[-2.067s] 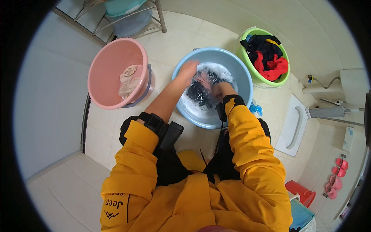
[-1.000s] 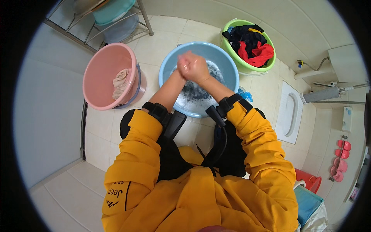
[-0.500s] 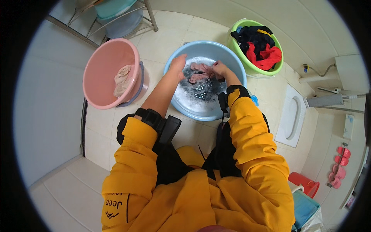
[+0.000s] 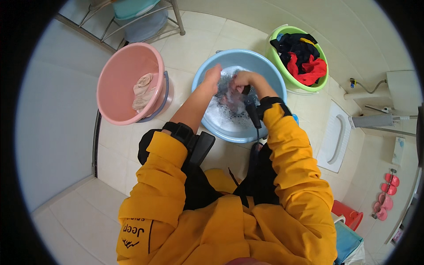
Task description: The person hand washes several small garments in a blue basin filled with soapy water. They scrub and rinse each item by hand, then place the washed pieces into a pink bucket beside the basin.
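Note:
A light-blue basin (image 4: 273, 70) of foamy water stands on the floor in front of me. My right hand (image 4: 244, 80) is in it, fingers closed round a pink cloth (image 4: 232, 98) that lies mostly under the suds, its outline blurred. Against the left inner side of the basin is my left hand (image 4: 214, 76); its fingers point down and away, and I cannot see whether they hold anything. Black devices are strapped round both forearms, and the right one (image 4: 252, 112) hangs over the water.
On the left stands a pink bucket (image 4: 106, 66) with a pale cloth (image 4: 142, 92) inside. A green tub (image 4: 274, 55) of dark and red clothes (image 4: 304, 64) is at the back right. Further right are a squat toilet (image 4: 334, 139) and a red bucket (image 4: 346, 212).
My right hand has pushed the pink cloth down into the water; before, it lay bunched at the surface. My left hand has shifted slightly right, further inside the basin.

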`<state>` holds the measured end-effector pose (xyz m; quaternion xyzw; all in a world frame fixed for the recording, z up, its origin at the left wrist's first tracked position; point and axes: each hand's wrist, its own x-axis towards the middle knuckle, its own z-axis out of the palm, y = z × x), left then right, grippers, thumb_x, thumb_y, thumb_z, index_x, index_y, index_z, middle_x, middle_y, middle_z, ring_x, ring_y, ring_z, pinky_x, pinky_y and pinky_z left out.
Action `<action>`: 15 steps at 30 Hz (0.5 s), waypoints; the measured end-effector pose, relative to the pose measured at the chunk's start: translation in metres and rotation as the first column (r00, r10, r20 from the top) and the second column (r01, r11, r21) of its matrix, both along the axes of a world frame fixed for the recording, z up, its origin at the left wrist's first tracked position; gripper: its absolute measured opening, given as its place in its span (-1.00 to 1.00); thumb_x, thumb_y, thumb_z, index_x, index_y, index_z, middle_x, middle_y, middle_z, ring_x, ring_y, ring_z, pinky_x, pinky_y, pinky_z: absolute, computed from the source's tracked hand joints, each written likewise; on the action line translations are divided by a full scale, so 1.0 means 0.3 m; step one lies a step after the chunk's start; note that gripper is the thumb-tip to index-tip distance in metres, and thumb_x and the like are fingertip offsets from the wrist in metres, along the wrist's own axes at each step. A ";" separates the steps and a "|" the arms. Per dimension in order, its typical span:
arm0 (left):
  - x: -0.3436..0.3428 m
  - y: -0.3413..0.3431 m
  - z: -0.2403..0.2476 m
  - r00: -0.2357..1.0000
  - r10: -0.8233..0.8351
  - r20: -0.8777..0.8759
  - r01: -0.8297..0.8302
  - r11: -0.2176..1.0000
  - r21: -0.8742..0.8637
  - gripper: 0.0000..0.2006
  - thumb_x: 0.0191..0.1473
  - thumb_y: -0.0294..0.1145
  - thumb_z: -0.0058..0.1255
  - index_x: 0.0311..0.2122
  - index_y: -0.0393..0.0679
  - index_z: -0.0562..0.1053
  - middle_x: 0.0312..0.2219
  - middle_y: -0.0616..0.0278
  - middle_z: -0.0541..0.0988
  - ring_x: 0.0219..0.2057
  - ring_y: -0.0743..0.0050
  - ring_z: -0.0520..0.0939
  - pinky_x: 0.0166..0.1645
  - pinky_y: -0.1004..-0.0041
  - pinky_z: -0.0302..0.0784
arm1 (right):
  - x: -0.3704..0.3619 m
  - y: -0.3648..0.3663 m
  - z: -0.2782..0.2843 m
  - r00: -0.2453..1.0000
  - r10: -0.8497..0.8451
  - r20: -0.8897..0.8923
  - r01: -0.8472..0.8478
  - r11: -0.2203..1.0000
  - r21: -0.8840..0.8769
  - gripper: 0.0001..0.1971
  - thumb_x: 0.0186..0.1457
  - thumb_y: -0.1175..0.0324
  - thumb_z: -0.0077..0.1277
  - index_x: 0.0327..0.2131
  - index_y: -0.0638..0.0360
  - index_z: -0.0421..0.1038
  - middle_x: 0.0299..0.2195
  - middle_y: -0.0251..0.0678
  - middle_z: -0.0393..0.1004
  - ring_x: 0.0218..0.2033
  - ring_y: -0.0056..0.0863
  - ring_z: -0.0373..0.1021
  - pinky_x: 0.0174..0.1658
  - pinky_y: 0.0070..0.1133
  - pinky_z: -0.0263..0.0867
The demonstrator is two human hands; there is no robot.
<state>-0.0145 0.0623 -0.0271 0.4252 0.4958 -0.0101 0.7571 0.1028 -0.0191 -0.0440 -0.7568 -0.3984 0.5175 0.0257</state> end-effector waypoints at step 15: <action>0.084 -0.118 -0.043 0.568 0.223 0.792 0.174 0.908 -0.381 -0.77 -0.03 -0.13 -0.28 -0.43 -0.06 0.29 -0.58 0.27 0.35 -0.57 0.40 0.39 -0.44 0.43 0.31 | -0.239 -0.106 0.286 0.882 -0.471 -0.019 0.163 0.269 0.949 -0.86 -0.20 0.30 -0.08 -0.59 0.16 0.32 -0.67 -0.21 0.34 -0.54 -0.29 0.34 -0.44 -0.50 0.27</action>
